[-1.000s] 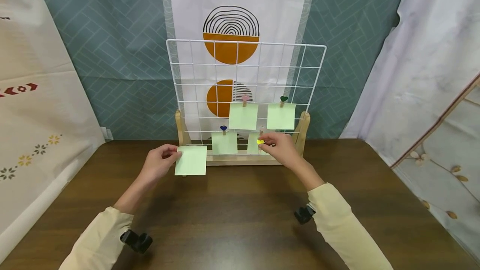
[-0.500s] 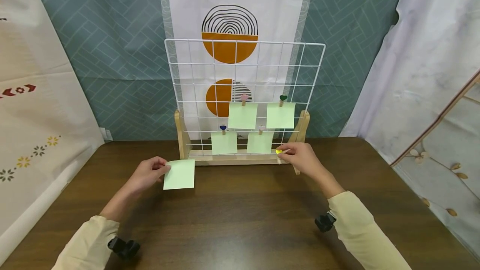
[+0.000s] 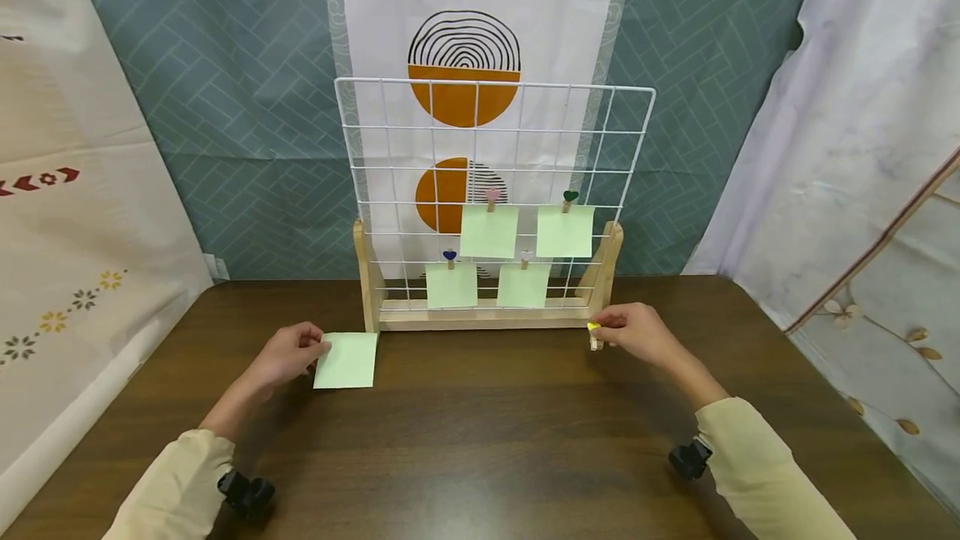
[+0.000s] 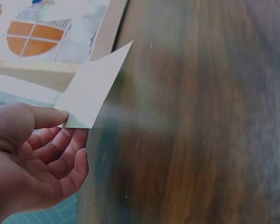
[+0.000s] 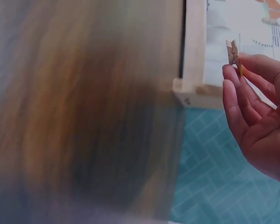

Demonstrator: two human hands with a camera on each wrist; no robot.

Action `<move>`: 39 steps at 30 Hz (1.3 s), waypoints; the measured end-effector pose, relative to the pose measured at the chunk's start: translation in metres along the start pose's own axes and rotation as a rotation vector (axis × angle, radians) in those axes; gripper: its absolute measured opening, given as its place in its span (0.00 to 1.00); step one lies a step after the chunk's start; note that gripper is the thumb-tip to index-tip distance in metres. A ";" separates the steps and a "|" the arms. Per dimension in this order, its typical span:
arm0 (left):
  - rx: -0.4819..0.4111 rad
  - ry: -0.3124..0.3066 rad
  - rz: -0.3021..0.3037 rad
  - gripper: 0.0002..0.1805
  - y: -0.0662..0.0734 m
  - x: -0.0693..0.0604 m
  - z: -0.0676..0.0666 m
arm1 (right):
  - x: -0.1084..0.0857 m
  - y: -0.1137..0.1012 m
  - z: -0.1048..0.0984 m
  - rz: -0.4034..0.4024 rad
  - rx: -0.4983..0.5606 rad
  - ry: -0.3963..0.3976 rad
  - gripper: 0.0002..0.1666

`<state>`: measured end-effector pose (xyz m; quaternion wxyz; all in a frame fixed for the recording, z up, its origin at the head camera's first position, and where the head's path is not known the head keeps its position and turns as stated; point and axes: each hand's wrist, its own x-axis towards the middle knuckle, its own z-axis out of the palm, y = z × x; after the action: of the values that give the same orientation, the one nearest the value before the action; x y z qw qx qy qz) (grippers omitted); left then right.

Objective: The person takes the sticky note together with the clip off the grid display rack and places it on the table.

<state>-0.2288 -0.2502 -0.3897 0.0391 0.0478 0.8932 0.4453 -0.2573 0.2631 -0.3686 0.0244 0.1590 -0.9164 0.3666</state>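
Note:
My left hand (image 3: 288,354) pinches a pale green paper square (image 3: 347,361) by its left edge, in front of the rack's left foot. In the left wrist view the thumb lies on top of the paper (image 4: 95,91) and fingers sit beneath. My right hand (image 3: 637,332) holds a small wooden clothespin (image 5: 233,52) with a yellow heart between thumb and fingertips, by the rack's right foot. Behind stands a white wire grid rack (image 3: 491,130) on wooden feet. Several green notes hang on it, among them an upper right note (image 3: 565,232) under a green heart clothespin (image 3: 569,197).
The brown wooden table (image 3: 480,432) stretches in front of the rack. A teal patterned cloth (image 3: 247,107) with a white printed panel hangs behind it. Pale curtains flank the table on the left and right.
My left hand has moved left and down towards me with the paper. My right hand has carried the yellow-heart clothespin rightwards and down, away from the lower right note, which now shows whole.

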 end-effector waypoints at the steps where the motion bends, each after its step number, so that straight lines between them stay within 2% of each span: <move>1: 0.005 0.004 0.005 0.12 -0.002 0.000 -0.001 | -0.002 0.002 -0.001 0.011 0.008 -0.010 0.11; 9: 0.065 0.003 -0.059 0.15 -0.010 -0.003 -0.008 | -0.008 0.023 -0.010 0.037 -0.019 -0.043 0.11; 15: 0.137 0.011 -0.071 0.12 -0.012 -0.003 -0.008 | -0.009 0.037 -0.014 0.070 -0.006 -0.079 0.10; 22: 0.238 0.028 -0.025 0.13 -0.014 -0.005 -0.009 | -0.008 0.047 -0.016 0.107 0.032 -0.157 0.11; 28: 0.307 0.047 0.019 0.12 -0.017 -0.004 -0.007 | -0.007 0.054 -0.017 0.122 0.039 -0.171 0.12; 39: 0.320 0.058 0.035 0.12 -0.017 -0.004 -0.006 | -0.008 0.059 -0.017 0.121 0.073 -0.160 0.11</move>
<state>-0.2268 -0.2661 -0.3998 -0.0028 0.0561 0.9525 0.2993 -0.2692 0.3173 -0.3963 -0.0768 0.1327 -0.9093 0.3869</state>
